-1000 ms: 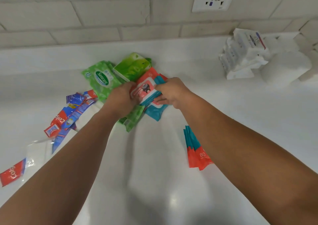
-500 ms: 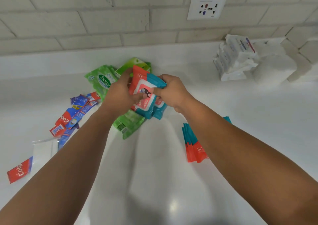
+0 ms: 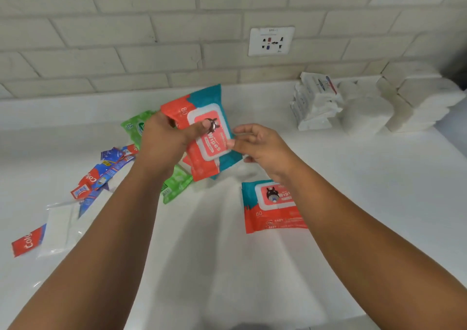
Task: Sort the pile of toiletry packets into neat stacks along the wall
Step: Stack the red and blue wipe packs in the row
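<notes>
The red-and-teal wipes packet (image 3: pixel 214 150) is held up off the tabletop (image 3: pixel 379 178) at the centre of the frame, tilted, its front turned to the camera. The left hand (image 3: pixel 161 140) grips its left edge, thumb pressed on the front flap and the other fingers (image 3: pixel 154 120) curled round behind. The right hand (image 3: pixel 262 150) sits just beside the packet's right edge with its fingers loosely spread and holding nothing; the thumb tip reaches the flap's rim, though whether it touches cannot be told. The flap reads "Wipes" under a small cartoon animal, and "80" is printed on the red corner. A second wipes packet (image 3: pixel 267 211) of the same kind lies flat right of centre, partly under the right forearm, showing "Wipes", "80" and "BABY". Behind and below the left hand lie green packets (image 3: pixel 134 127), one marked "15". At centre left is a loose heap of red-and-blue Colgate sachets (image 3: pixel 101 175), with a clear plastic packet (image 3: pixel 60 226) and a lone Colgate sachet (image 3: pixel 26 243) at the lower left. In the upper right, white packet stacks (image 3: pixel 318 102) and plain white blocks (image 3: pixel 424 102) stand against the brick wall (image 3: pixel 126 39), which carries a wall socket (image 3: pixel 271 41).
</notes>
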Tool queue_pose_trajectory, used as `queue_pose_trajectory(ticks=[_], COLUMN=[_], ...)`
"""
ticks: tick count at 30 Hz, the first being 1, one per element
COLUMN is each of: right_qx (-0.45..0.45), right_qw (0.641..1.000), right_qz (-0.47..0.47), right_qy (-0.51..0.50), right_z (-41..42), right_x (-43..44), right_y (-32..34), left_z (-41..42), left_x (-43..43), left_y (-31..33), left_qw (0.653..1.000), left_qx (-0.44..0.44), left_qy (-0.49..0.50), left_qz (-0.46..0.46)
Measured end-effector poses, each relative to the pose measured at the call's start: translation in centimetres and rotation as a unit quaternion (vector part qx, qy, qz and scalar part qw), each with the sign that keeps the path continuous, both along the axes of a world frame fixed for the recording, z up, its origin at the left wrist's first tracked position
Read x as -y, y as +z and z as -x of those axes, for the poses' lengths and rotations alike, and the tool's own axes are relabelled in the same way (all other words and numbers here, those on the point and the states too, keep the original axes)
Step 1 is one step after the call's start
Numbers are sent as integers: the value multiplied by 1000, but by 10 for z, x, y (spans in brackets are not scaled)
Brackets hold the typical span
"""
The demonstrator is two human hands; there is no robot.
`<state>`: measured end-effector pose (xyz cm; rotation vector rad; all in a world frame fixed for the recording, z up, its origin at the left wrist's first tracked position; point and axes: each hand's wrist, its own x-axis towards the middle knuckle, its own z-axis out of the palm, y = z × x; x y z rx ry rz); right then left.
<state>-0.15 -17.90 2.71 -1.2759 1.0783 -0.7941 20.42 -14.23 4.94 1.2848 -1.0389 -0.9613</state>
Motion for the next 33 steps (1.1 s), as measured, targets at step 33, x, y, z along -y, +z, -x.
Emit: queue_pose_trajectory(ticks=[33], right_qx=[-259], right_qw=[965], right_qz=[-44], right_qy=[1], right_z=[137], right_x=[-38], right_y=[-45], left_z=[132], left_x=[-54], left_y=[-57], left_qw=[917], left_qx=[161], left_qy=[-13], left_qz=[-365])
